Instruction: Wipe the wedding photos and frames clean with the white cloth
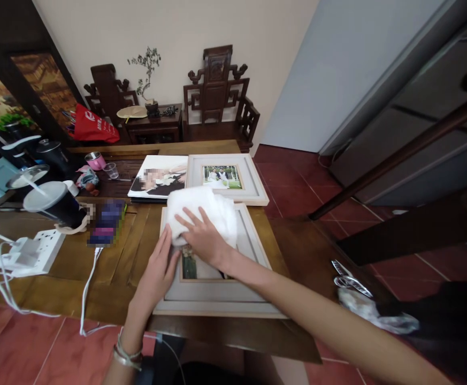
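A white cloth (221, 214), folded into a thick pad, lies on the upper part of a light wooden picture frame (217, 307). My right hand (203, 235) rests flat on this cloth with its fingers spread. At the frame's left edge is my left hand (163, 267), fingers stretched out and thumb apart, touching the edge and the near side of the cloth. Under my right hand and forearm, most of the small picture in the frame is hidden. Behind it lie a second framed photo (222, 176) of two people outdoors and a photo panel (165, 188).
On the wooden table's (132, 267) left side are a phone (107, 222) on a white cable, a power strip (43, 251), a lidded dark cup (62, 206) and a pink mug (96, 160). Scissors (351, 280) and crumpled plastic (369, 310) lie at right.
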The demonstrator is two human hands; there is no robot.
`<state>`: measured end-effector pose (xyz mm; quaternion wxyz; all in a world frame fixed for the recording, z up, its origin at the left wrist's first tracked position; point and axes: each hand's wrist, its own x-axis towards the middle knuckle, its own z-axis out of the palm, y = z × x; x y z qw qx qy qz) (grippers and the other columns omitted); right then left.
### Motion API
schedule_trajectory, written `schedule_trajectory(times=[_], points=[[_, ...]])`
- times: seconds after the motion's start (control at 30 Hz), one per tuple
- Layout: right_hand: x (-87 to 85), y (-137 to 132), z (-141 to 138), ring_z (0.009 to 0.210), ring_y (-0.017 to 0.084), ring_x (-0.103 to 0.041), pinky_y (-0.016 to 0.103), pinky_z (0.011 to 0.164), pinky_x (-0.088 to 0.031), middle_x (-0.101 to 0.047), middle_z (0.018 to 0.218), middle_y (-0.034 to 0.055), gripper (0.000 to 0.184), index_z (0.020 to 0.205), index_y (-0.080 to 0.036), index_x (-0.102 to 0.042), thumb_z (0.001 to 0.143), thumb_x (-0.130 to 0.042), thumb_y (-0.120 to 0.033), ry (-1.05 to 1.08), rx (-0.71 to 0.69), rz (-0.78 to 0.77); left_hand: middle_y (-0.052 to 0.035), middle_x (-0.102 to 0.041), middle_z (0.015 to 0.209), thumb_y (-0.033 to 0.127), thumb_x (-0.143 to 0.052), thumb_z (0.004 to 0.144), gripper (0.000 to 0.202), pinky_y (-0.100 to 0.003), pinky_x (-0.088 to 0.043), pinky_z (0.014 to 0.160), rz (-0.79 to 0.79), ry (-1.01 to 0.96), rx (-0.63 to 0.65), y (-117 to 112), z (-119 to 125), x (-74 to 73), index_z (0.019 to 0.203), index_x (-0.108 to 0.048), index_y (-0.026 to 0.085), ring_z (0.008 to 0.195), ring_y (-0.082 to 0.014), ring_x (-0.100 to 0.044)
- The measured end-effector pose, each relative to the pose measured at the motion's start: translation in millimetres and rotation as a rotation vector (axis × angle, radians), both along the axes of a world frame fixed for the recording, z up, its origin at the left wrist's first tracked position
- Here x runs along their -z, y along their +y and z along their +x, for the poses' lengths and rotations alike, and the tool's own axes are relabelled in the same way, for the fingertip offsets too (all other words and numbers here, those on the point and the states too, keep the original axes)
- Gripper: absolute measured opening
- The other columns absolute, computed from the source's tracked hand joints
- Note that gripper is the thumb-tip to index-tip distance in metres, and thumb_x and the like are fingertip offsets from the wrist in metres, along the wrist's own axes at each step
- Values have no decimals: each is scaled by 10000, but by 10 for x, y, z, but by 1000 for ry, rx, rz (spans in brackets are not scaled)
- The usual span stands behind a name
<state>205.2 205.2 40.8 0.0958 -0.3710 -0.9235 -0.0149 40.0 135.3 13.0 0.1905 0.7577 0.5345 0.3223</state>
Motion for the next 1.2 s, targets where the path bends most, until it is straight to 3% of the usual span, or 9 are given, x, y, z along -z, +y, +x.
schedule_trajectory(times=[0.1, 0.2, 0.3, 0.47, 0.63, 0.83, 0.97, 1.07, 1.2], points=[[-97, 199, 11, 1416, 370, -169, 654, 1104, -169, -321, 1516, 139, 375, 1097, -110, -663, 814, -448, 9, 22, 19, -3, -131, -392, 1492, 272, -435, 960, 476, -457, -305, 1139, 40, 25, 6, 17, 8, 9, 1424, -385, 182, 1399, -245, -327], [-173, 315, -7, 1429, 283, -181, 592, 1115, -217, -364, 1506, 47, 515, 1159, -201, -632, 738, -460, 42, -4, -129, -59, -146, -551, 1359, 226, -458, 943, 356, -469, -383, 1094, 40, 32, 44, 34, 18, -5, 1273, -568, 151, 1316, -254, -461], [-182, 343, -45, 1427, 233, -198, 560, 1134, -178, -420, 1476, 2, 541, 1142, -225, -636, 728, -435, 59, -54, -257, -117, -122, -642, 1247, 155, -457, 922, 333, -435, -461, 1036, 38, -9, 76, 54, 6, -17, 1211, -622, 170, 1191, -231, -584], [-121, 323, 39, 1413, 288, -232, 610, 1113, -160, -441, 1458, 73, 509, 1140, -181, -643, 734, -470, 71, -87, -176, -151, -77, -672, 1205, -24, -377, 808, 487, -432, -444, 1059, 17, -18, 119, 80, -53, 24, 1120, -684, 190, 1207, -209, -574], [-180, 236, 415, 1401, 283, -268, 595, 1122, -140, -500, 1409, 75, 395, 995, -176, -696, 718, -532, 53, -114, -67, -168, -84, -645, 1251, -50, -350, 781, 539, -458, -401, 1092, 31, -63, 144, 82, -63, 41, 1156, -660, 181, 1270, -202, -517], [-295, 104, 1054, 1330, 307, -404, 614, 1055, -286, -606, 1286, 122, 526, 937, -153, -709, 631, -399, 143, -160, 124, -178, -116, -584, 1327, -23, -351, 805, 530, -456, -396, 1097, 30, -25, 101, 92, -50, 23, 1232, -605, 160, 1279, -207, -508], [-297, -22, 1295, 1378, 328, -302, 665, 1019, -312, -518, 1384, 104, 611, 1009, -163, -692, 609, -346, 143, -138, 191, -214, -125, -527, 1385, -15, -334, 810, 560, -446, -349, 1126, 10, 40, 59, 68, -28, 41, 1304, -540, 150, 1325, -200, -452], [-235, -293, 1314, 1403, 347, -217, 704, 1020, -276, -452, 1436, 122, 589, 1008, -147, -689, 602, -358, 121, -58, 190, -275, -107, -438, 1463, 19, -339, 846, 581, -439, -312, 1141, -15, 101, 44, 27, 18, 13, 1395, -435, 186, 1372, -196, -380], [-44, -862, 1330, 1401, 328, -236, 723, 1051, -197, -463, 1435, 80, 523, 1017, -211, -695, 675, -398, 50, 82, 135, -359, -119, -350, 1516, 221, -390, 942, 514, -469, -346, 1096, -47, 232, 47, 3, 85, -56, 1452, -334, 202, 1407, -236, -311]])
